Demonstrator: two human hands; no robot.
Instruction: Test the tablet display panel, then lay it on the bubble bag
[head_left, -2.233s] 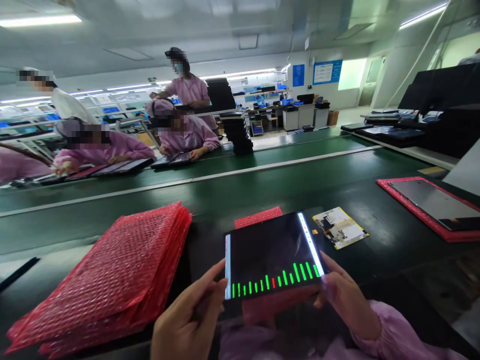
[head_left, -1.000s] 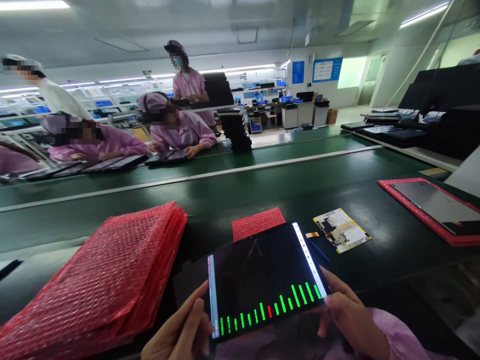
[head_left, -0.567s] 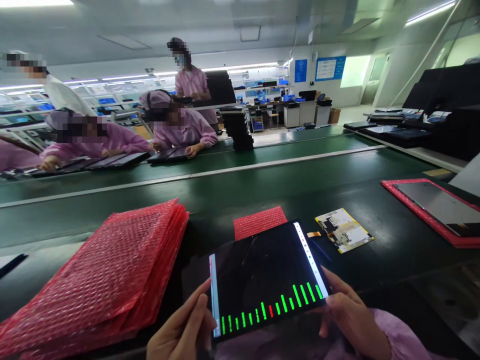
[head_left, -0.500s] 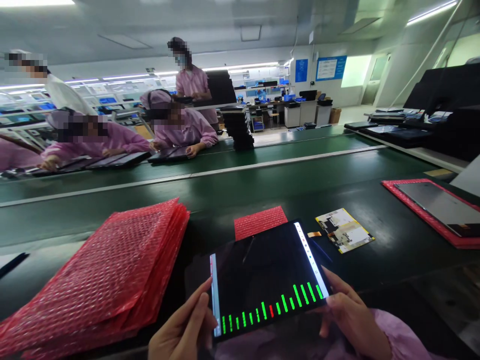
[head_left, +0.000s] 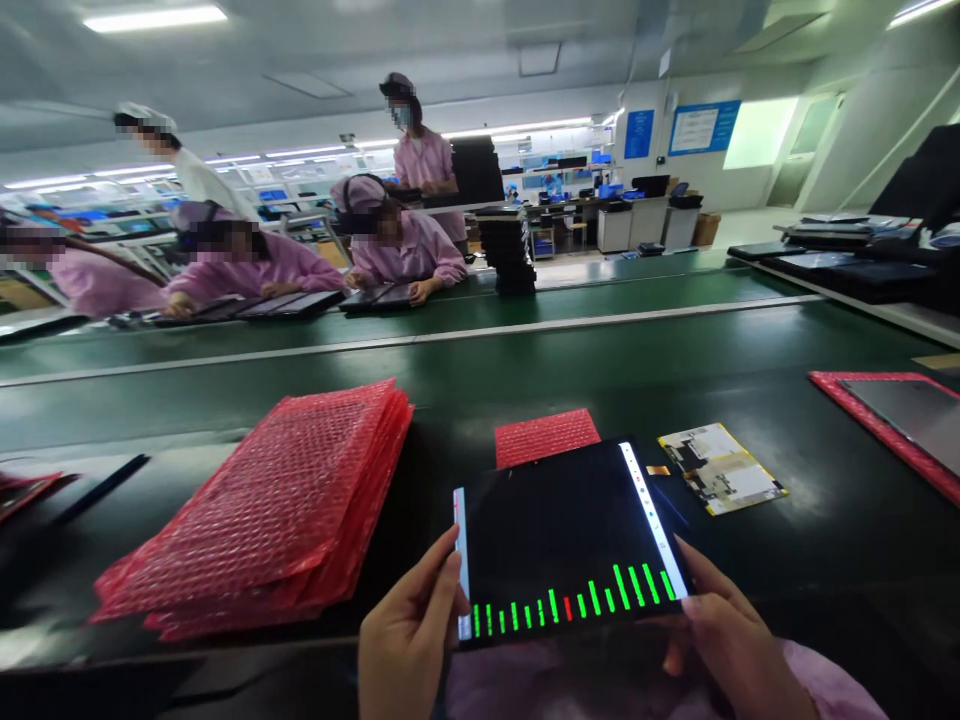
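"Tablet, just one, tilted up over the desk's near side!"

"And the fingers?"

"Left hand and right hand each grasp one end, presumably leaving its screen in plain view."

"Around it?"

"One small bubble sheet behind, one white-and-yellow panel right, one stack of red bubble bags left, layers too close to count."
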